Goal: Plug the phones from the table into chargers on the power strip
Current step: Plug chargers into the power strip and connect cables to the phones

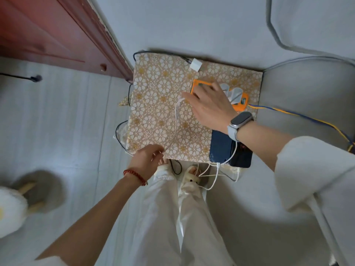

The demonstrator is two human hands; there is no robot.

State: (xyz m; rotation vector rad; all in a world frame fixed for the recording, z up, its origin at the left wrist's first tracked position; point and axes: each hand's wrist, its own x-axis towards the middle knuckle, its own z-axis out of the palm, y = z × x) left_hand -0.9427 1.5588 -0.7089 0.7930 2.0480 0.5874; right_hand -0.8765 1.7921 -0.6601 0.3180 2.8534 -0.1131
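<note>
No brand or writing can be read on anything here. The right hand (209, 108) hovers spread over the orange power strip (241, 101) on the table (153, 104), its fingers (203, 86) released and touching the strip's near end beside the white chargers (233, 94). Two dark phones (221, 146) lie at the table's near right corner, under the right wrist, with white cables (217, 171) attached. The left hand (147, 160) pinches a thin white cable (176, 112) at the table's near edge.
</note>
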